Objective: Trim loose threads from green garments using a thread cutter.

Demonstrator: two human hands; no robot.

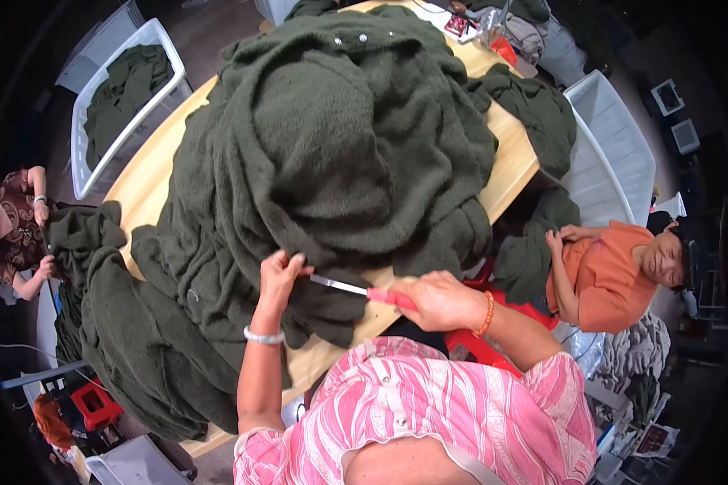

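A large heap of dark green knit garments covers most of the wooden table before me. My right hand is closed around the red handle of a tool with a narrow metal blade; its exact kind is unclear. The blade points left, low over the near side of the heap. At the blade's tip, my left hand is pinched, thumb against fingers. What lies in that pinch, cloth, thread or the tip itself, is too small to make out. Dark green cloth lies right beneath both hands.
A white bin with green garments stands far left, and another pale bin at the right. One person handles green cloth at the left; another in orange sits at the right. A red stool stands lower left.
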